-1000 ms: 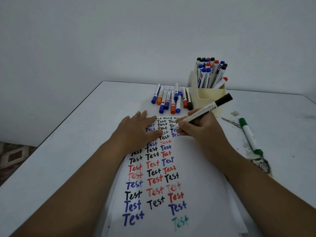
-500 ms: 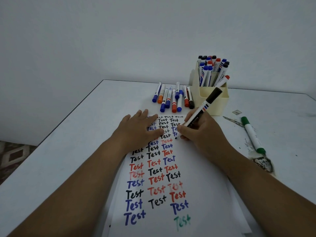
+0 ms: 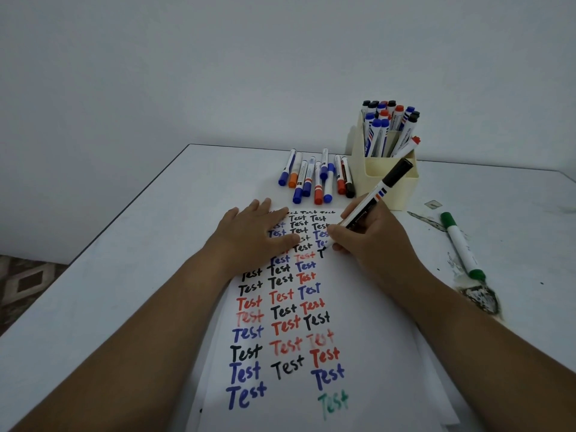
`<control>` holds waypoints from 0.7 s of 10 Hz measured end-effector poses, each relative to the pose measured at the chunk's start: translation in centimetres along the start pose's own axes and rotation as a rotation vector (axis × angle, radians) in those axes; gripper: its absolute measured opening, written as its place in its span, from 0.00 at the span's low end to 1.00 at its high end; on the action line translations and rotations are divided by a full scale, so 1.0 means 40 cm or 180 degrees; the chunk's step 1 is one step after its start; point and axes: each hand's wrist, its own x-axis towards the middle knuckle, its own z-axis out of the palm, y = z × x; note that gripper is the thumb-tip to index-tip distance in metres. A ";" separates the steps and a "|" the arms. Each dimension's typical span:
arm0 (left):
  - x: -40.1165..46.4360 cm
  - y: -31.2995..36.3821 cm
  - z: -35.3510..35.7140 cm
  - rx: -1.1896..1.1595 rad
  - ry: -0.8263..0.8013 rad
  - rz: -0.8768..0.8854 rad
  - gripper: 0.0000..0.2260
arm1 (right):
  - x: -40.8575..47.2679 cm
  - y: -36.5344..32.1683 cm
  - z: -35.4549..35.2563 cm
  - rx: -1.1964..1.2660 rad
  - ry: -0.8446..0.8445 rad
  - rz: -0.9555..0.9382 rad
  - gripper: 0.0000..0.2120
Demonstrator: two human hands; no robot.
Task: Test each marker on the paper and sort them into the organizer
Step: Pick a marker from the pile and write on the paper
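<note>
The paper [image 3: 311, 353] lies lengthwise on the white table [image 3: 124, 275], its near part covered with rows of the word "Test" in black, red and blue, with one green word at the near right. Farther up the sheet the left hand [image 3: 252, 235] rests flat on the writing, fingers straight and spread. Just to its right the right hand [image 3: 367, 241] grips a black marker [image 3: 371, 201]: a white barrel with blue and red stripes and a black cap on its far end. The barrel runs out between thumb and fingers, slanting up to the far right, and its tip touches the paper beside a fresh black "T". Half a second ago no such letter stood there; the marker leans much as it did then. To the right a green marker [image 3: 461, 247] lies on a stained patch of table. Beyond the paper a row of loose markers [image 3: 318, 179] lies side by side, and just right of them stands the cream organizer [image 3: 389, 182], with capped markers upright in its far compartment.
</note>
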 end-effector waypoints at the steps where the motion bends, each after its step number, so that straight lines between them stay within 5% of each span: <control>1: 0.002 -0.004 0.002 0.0004 -0.0004 0.0014 0.36 | -0.004 -0.004 -0.006 0.0253 0.0036 0.0116 0.13; 7: 0.006 -0.006 0.004 0.0043 -0.0006 -0.0006 0.37 | -0.003 -0.005 -0.002 -0.0262 0.0040 0.0015 0.14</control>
